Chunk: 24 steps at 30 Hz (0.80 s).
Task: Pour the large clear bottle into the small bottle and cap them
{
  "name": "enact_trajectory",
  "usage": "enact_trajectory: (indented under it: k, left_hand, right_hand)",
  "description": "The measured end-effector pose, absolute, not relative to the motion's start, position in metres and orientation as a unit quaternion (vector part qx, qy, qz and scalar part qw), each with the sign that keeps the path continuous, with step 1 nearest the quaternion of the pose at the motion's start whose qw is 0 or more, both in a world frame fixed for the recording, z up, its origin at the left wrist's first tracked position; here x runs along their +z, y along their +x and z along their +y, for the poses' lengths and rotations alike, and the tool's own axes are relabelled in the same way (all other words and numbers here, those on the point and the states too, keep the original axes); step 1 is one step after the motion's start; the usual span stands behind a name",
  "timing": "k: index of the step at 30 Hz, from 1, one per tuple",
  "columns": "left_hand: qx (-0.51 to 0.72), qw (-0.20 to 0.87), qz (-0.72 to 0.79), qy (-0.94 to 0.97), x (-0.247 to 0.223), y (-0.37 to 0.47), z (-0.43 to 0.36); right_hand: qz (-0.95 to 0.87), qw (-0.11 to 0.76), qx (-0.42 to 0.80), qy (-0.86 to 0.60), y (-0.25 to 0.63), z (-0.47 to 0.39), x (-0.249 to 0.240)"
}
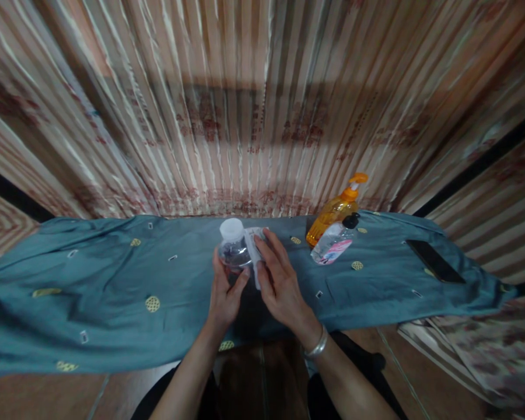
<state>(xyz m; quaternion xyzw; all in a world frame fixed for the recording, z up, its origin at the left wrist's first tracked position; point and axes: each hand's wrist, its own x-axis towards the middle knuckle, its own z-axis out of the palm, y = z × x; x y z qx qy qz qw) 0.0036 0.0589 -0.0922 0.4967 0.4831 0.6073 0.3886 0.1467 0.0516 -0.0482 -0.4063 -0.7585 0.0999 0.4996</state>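
Both hands meet mid-bench: left hand [224, 294] is wrapped round a small clear bottle [235, 249], right hand [279, 280] presses a white cloth [254, 256] against it. I note risk: thin plastic, one-handed hold; wiping pressure could tip it onto the blue cloth [114, 280].

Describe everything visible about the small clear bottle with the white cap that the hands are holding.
The clear bottle looks like thin transparent plastic with a white screw cap, which is on. It stands roughly upright above the blue patterned cloth, at its middle. The left hand grips its lower body, thumb on the front. The right hand presses a whitish label or wipe against its right side. Contents cannot be judged.
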Motion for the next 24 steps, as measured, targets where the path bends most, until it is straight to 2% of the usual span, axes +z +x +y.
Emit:
enact_trajectory:
  k: [5,8,14,17,20,24]
  left_hand:
    - [0.62,0.405,0.471,0.479,-0.091,0.002,0.061]
    - [0.634,0.382,0.477,0.474,-0.092,0.002,0.063]
    - [0.632,0.341,0.504,0.48,-0.095,-0.001,0.072]
    - [0.622,0.323,0.512,0.496,-0.097,0.0,0.075]
    - [0.623,0.338,0.503,0.494,-0.096,0.005,0.075]
    - [0.612,0.377,0.487,0.496,-0.096,0.011,0.076]
  right_hand:
    - [-0.741,0.507,0.143,-0.416,0.139,0.055,-0.059]
    - [-0.703,0.521,0.204,-0.439,0.139,0.066,-0.083]
    - [-0.666,0.496,0.294,-0.473,0.148,0.084,-0.128]
    - [-0.65,0.507,0.319,-0.467,0.154,0.086,-0.117]
    - [-0.651,0.541,0.305,-0.437,0.158,0.08,-0.086]
    - [-0.693,0.542,0.195,-0.434,0.156,0.061,-0.05]
